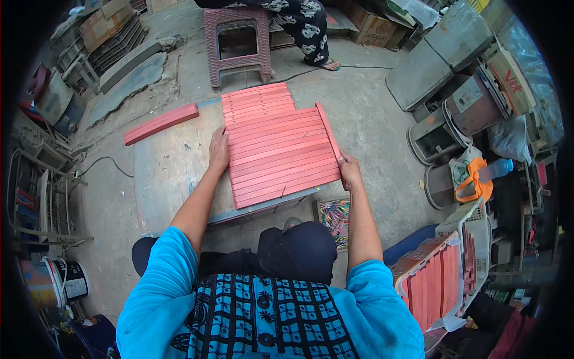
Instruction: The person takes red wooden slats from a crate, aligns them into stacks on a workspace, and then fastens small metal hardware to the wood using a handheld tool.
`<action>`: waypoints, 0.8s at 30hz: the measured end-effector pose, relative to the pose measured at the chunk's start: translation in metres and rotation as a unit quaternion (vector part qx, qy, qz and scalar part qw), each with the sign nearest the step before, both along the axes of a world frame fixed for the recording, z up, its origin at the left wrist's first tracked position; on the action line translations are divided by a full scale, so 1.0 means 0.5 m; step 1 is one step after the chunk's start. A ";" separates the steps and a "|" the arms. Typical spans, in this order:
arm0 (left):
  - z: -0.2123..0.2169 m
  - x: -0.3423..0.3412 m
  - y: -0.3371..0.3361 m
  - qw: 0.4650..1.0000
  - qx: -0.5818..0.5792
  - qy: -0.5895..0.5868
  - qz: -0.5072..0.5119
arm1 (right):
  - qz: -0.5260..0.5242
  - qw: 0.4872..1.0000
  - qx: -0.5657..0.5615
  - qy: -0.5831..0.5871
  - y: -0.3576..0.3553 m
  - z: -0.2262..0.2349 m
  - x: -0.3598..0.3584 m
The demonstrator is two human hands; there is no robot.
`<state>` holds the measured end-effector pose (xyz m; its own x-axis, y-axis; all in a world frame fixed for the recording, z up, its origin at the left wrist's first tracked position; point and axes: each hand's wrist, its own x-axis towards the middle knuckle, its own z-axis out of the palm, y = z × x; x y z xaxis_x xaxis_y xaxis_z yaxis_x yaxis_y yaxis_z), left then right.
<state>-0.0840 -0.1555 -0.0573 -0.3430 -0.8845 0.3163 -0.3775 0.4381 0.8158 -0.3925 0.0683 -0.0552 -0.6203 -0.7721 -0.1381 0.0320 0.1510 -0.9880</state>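
Note:
A row of pinkish-red wooden slats [278,152] lies side by side on a low worn board table [173,179]. My left hand [219,149] is closed against the row's left ends, its fingers pressed together along the edge. My right hand [351,170] grips the lower end of a narrow red wooden strip [326,128], which stands along the right ends of the row. Beyond, touching the row, is another group of red slats [257,100] with small dark dots in lines. A short dark stick-like mark [284,191] shows on the nearest slats.
A stack of red slats [161,123] lies at the table's far left edge. A plastic stool [239,45] and a seated person's leg [311,36] are beyond. At right stand a crate of red slats [433,281], an orange bag [475,182] and buckets [472,105].

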 end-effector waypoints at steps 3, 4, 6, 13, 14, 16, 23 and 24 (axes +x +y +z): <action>0.002 -0.003 0.003 1.000 -0.018 0.004 -0.005 | 0.002 1.000 -0.003 -0.019 0.000 0.003 0.001; 0.002 -0.002 0.005 1.000 -0.026 0.000 -0.001 | 0.002 1.000 -0.002 -0.020 0.000 0.005 0.002; 0.002 -0.003 0.008 0.999 -0.035 -0.006 0.003 | 0.009 1.000 -0.002 -0.022 0.001 0.009 0.004; -0.011 0.003 0.003 0.998 -0.051 -0.017 0.020 | 0.011 0.999 0.004 -0.032 0.001 0.019 0.011; -0.008 0.001 0.005 0.998 -0.051 -0.013 0.023 | 0.015 1.000 0.007 -0.017 0.002 0.013 0.003; 0.006 0.002 0.014 0.998 -0.050 -0.024 0.021 | 0.021 1.000 0.011 -0.004 0.002 0.013 0.004; 0.004 -0.001 0.015 0.998 -0.021 0.022 0.061 | 0.014 1.000 0.012 0.009 0.002 0.018 0.012; 0.003 0.000 0.016 0.998 -0.021 0.021 0.063 | 0.012 1.000 0.014 0.020 0.003 0.016 0.012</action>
<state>-0.0842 -0.1477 -0.0556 -0.2157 -0.9055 0.3654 -0.3978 0.4232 0.8140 -0.3866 0.0696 -0.0473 -0.6071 -0.7830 -0.1358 -0.0106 0.1788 -0.9838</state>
